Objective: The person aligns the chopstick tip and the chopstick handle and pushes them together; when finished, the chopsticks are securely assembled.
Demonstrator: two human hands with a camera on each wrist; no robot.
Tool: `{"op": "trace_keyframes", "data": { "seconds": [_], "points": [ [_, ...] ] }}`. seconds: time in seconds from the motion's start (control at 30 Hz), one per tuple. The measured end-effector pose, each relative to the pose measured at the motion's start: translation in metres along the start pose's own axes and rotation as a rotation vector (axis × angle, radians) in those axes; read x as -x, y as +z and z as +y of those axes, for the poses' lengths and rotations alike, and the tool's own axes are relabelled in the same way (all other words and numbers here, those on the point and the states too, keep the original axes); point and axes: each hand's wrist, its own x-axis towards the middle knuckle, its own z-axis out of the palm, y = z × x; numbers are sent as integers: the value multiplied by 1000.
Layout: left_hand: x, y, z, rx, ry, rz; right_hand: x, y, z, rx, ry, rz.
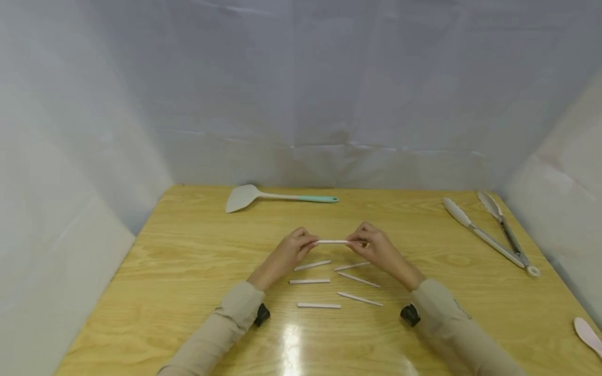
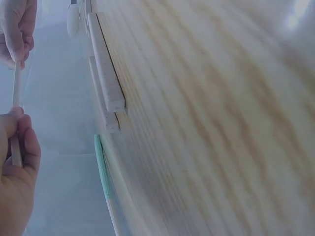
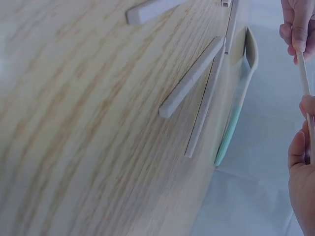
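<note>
Fingertips of both hands pinch one thin white stick (image 1: 333, 242), held level above the table, the left hand (image 1: 288, 251) at one end and the right hand (image 1: 380, 250) at the other. In the left wrist view the same stick (image 2: 16, 86) spans the gap between the two hands; its ends are partly hidden by fingers. The right wrist view also shows the stick (image 3: 303, 73) off the tabletop. Nearer the body, between the forearms, several similar sticks lie loose, among them a square-edged stick (image 1: 310, 281) on the left and another stick (image 1: 359, 299) on the right.
A spatula (image 1: 282, 196) with a mint handle lies along the back edge of the wooden table (image 1: 178, 271). Spread tongs (image 1: 494, 245) rest at the right, and a pale pink utensil (image 1: 588, 335) shows at the right border. Pale sheeting (image 1: 301, 94) surrounds the back and sides.
</note>
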Motion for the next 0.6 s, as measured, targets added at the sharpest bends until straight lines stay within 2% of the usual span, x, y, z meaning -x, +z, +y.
{"op": "trace_keyframes", "data": {
  "seconds": [0.1, 0.2, 0.37, 0.6],
  "points": [
    [0, -1, 1, -5, 20, 9, 0, 0, 0, -8, 2, -1],
    [-2, -3, 2, -21, 14, -1, -1, 0, 0, -14, 0, -2],
    [-3, -6, 4, -28, -37, -46, -2, -1, 0, -9, -19, -13],
    [-4, -10, 4, 20, -121, -95, -4, 0, 3, 26, -59, -12]
  ]
}}
